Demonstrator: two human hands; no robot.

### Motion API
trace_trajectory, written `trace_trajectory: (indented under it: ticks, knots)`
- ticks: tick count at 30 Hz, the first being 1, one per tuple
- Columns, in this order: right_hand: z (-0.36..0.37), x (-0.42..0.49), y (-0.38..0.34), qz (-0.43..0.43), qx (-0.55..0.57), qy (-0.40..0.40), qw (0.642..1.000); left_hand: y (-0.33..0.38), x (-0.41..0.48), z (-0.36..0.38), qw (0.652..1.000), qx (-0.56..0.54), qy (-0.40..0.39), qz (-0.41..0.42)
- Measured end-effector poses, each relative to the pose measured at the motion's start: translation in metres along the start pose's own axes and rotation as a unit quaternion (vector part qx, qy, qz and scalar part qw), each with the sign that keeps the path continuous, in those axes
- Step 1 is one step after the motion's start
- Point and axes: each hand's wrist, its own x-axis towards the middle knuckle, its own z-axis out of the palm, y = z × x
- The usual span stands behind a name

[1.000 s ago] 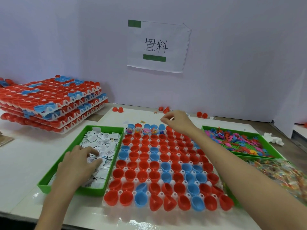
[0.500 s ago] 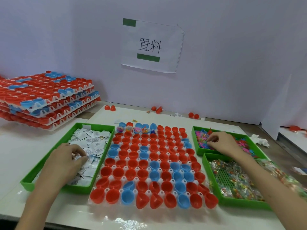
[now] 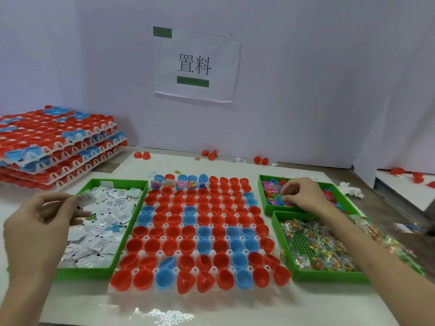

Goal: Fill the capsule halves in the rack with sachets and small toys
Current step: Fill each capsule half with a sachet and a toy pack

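Left hand [image 3: 40, 231], right hand [image 3: 303, 196] and forearms [image 3: 376, 262] are bare.

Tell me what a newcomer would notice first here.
A rack of red and blue capsule halves fills the middle, with only a few at its far edge filled. The left hand pinches a sachet above the left tray, while the right hand reaches into the far-right toy tray.

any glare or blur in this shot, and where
Head view: glare streaks the glossy table near its front edge; the sachet pinched by the left hand is motion-smeared, the right hand at the toy tray looks sharper; the wide lens stretches things near the frame's sides.
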Motion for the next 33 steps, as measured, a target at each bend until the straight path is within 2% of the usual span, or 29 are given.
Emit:
trace_trajectory:
  ticks: [2, 5, 11, 15, 18, 22, 25, 33]
  knots:
    - [-0.001, -0.001, -0.001, 0.004, 0.025, 0.044, 0.999, 0.014, -0.013, 0.005, 0.997, -0.072, -0.002, 0.023]
    - [-0.002, -0.002, -0.004, 0.012, 0.044, 0.069, 0.997, 0.042, -0.042, 0.013, 0.988, -0.119, -0.01, 0.095]
    - [-0.015, -0.015, -0.022, 0.012, 0.137, 0.117, 0.984, 0.095, -0.078, 0.042, 0.972, -0.196, -0.062, 0.111]
    - [-0.019, -0.047, -0.074, -0.038, 0.322, 0.103, 0.94, 0.124, -0.111, 0.072, 0.966, -0.212, -0.121, 0.089]
    - [-0.015, -0.091, -0.116, -0.104, 0.407, 0.09, 0.903, 0.135, -0.131, 0.09, 0.953, -0.229, -0.176, 0.09]
    - [-0.008, -0.135, -0.148, -0.164, 0.453, 0.11, 0.87, 0.138, -0.147, 0.103, 0.94, -0.244, -0.218, 0.096]
    - [-0.004, -0.152, -0.155, -0.185, 0.475, 0.086, 0.856, 0.134, -0.153, 0.102, 0.94, -0.238, -0.226, 0.092]
    - [0.004, -0.165, -0.154, -0.175, 0.476, 0.051, 0.861, 0.121, -0.155, 0.099, 0.947, -0.177, -0.254, 0.082]
